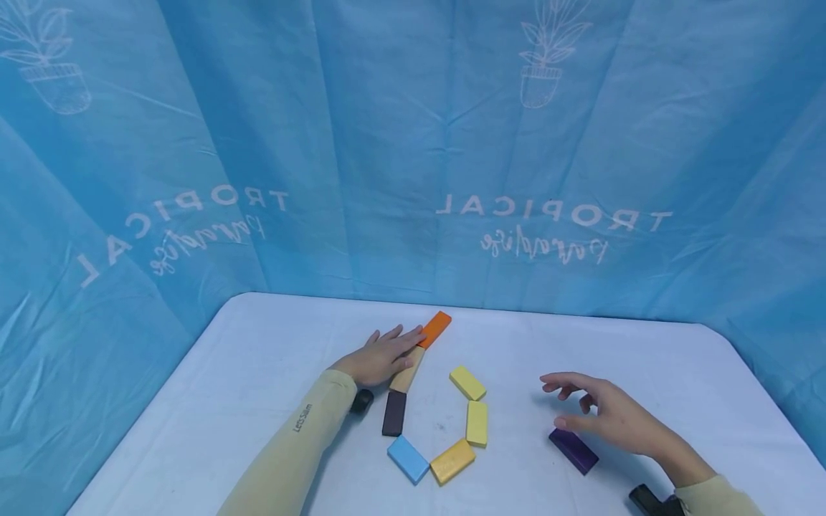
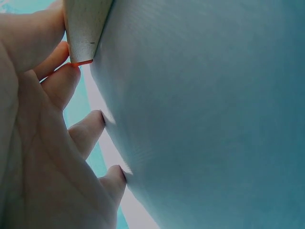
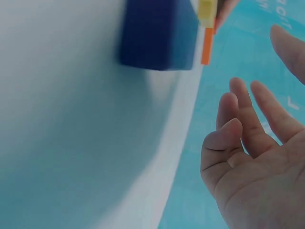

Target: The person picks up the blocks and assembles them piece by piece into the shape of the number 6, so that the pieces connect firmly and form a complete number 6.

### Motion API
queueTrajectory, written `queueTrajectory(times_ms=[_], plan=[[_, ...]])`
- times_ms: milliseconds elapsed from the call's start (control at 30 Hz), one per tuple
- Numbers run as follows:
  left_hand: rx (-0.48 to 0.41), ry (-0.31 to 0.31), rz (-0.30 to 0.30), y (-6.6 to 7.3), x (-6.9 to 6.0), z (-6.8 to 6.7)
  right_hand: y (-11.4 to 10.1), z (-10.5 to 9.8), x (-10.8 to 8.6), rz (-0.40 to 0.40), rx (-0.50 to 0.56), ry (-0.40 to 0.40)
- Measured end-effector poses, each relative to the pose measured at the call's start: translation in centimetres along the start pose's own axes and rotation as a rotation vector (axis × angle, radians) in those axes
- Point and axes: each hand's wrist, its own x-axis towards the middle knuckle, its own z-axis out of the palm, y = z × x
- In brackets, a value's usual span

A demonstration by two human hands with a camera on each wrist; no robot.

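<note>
My left hand (image 1: 376, 358) lies with fingers spread beside a line of blocks. Its fingertips touch the orange block (image 1: 437, 328), and its thumb rests against the plain wooden block (image 1: 406, 374). In the left wrist view that wooden block (image 2: 88, 28) stands along the thumb, with a thin orange edge beyond it. My right hand (image 1: 609, 416) hovers, fingers loosely bent and holding nothing, just above a dark purple block (image 1: 573, 451). The right wrist view shows the purple block (image 3: 147, 36) apart from the fingers.
A curved row continues from the wooden block through a black block (image 1: 394, 413), a blue block (image 1: 409, 459), an amber block (image 1: 452, 462) and two yellow blocks (image 1: 477, 423). They lie on a white-covered table (image 1: 258, 344). Blue printed curtains (image 1: 400, 143) hang behind.
</note>
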Motion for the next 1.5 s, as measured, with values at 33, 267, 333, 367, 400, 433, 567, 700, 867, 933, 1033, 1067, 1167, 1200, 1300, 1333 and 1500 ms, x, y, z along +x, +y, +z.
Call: queueTrajectory(times_ms=[33,267,333,367,400,433,567,700,867,933,1033,1067,1167,1200,1300,1333,1500], plan=[[0.0,0.0,0.0,0.0,0.0,0.0,0.2,0.0,-0.3,0.004,0.007,0.001],[0.003,-0.005,-0.007,0.1,0.2,-0.1,1.2,0.0,-2.1,0.015,0.015,0.002],[0.007,-0.008,-0.006,0.1,0.2,-0.1,1.4,0.0,-2.6,0.015,0.01,-0.007],[0.008,-0.008,-0.005,0.2,0.3,-0.1,1.5,0.0,-2.8,0.012,0.01,-0.015],[0.008,-0.007,-0.004,0.2,0.3,-0.1,1.6,0.0,-3.0,0.008,0.009,-0.023],[0.008,-0.006,-0.004,0.2,0.3,-0.2,1.7,0.0,-3.2,0.003,0.007,-0.032],[0.007,-0.005,-0.006,0.3,0.4,-0.2,2.0,0.1,-3.7,0.009,0.046,-0.09],[0.005,-0.01,-0.005,0.3,0.4,-0.2,2.0,0.3,-3.8,0.064,0.089,-0.152],[0.004,-0.015,-0.007,0.2,0.4,-0.1,2.2,0.4,-3.6,0.076,0.095,-0.184],[0.001,-0.014,-0.008,0.1,0.3,0.0,2.4,0.5,-3.6,0.074,0.099,-0.195],[-0.007,-0.011,-0.008,0.1,0.3,0.0,2.5,0.5,-3.7,0.057,0.091,-0.209],[-0.008,-0.01,-0.008,0.1,0.2,-0.1,2.6,0.5,-3.7,0.049,0.084,-0.213],[-0.009,-0.005,-0.006,0.1,0.1,-0.1,2.6,0.4,-3.7,0.022,0.066,-0.221],[-0.008,-0.005,-0.006,0.1,0.1,-0.1,2.7,0.4,-3.6,0.018,0.062,-0.224],[-0.004,-0.003,-0.007,0.1,0.1,-0.1,2.7,0.3,-3.5,0.009,0.053,-0.235],[-0.005,-0.003,-0.008,0.2,0.1,-0.1,2.7,0.3,-3.5,0.007,0.053,-0.239],[-0.001,0.002,-0.01,0.1,0.1,0.0,2.9,0.3,-3.5,-0.02,0.063,-0.247]])
